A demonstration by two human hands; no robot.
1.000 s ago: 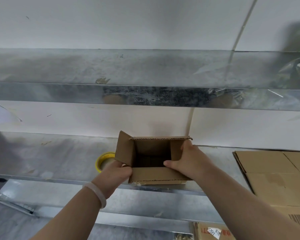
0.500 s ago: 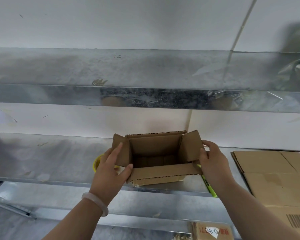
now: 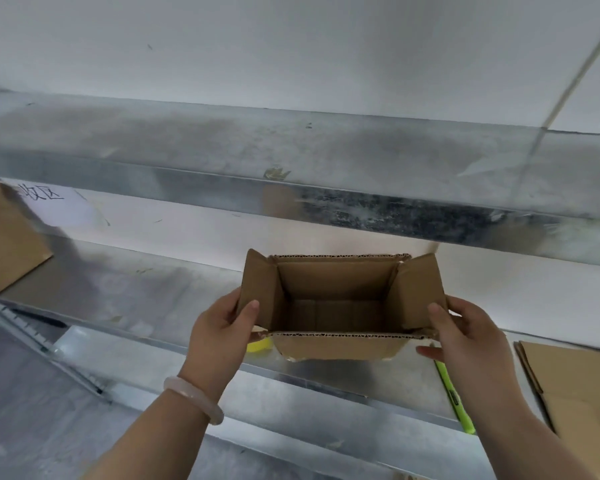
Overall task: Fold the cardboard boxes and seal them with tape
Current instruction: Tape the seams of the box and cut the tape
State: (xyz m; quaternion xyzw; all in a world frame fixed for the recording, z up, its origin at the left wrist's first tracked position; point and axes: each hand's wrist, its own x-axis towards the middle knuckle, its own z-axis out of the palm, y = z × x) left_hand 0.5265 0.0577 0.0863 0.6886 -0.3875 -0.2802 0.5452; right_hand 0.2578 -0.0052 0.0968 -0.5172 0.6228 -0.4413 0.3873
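A small brown cardboard box [image 3: 336,346] stands open-topped over the metal shelf [image 3: 146,299], its four flaps up. My left hand [image 3: 219,332] grips the left side flap, thumb inside and fingers behind it. My right hand [image 3: 465,336] holds the right side flap the same way, with its fingers under the box's corner. A yellow tape roll [image 3: 257,346] peeks out behind the box's lower left corner, mostly hidden.
Flattened cardboard [image 3: 575,386] lies on the shelf at the right. A yellow-green pen [image 3: 452,393] lies beside it near the shelf's front edge. Another cardboard sheet [image 3: 4,237] leans at the far left. A second metal shelf [image 3: 291,161] runs above.
The box has been opened wider and turned square to me. Both hands shifted outward onto the side flaps. The view swung left, bringing the left cardboard sheet into sight.
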